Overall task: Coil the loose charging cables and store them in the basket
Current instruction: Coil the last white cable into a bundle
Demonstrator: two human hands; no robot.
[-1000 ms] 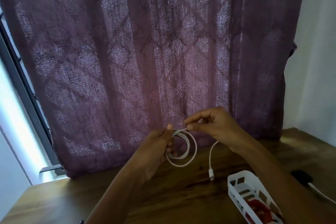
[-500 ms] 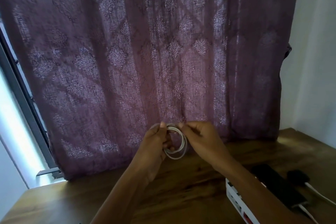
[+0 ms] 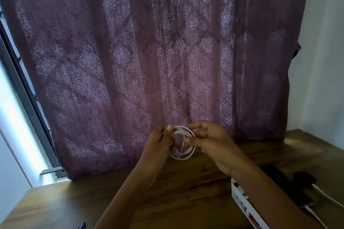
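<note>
A white charging cable (image 3: 183, 155) is wound into a small round coil, held up above the wooden table in front of the curtain. My left hand (image 3: 158, 140) grips the coil's left side, thumb on top. My right hand (image 3: 208, 139) pinches the coil's right side, with fingertips over the loops. A white slotted basket (image 3: 242, 201) stands low at the right, partly hidden by my right forearm, and something red shows inside it.
A purple patterned curtain (image 3: 149, 61) hangs right behind my hands. On the wooden table (image 3: 186, 191) at the right lie a black phone (image 3: 290, 188), a black plug (image 3: 304, 177) and a loose white cable (image 3: 323, 194). A window frame runs down the left.
The loose tail with its connector, hanging below my right hand a second ago, is now wound into the coil. My right hand has come in against the coil. The view shifted slightly.
</note>
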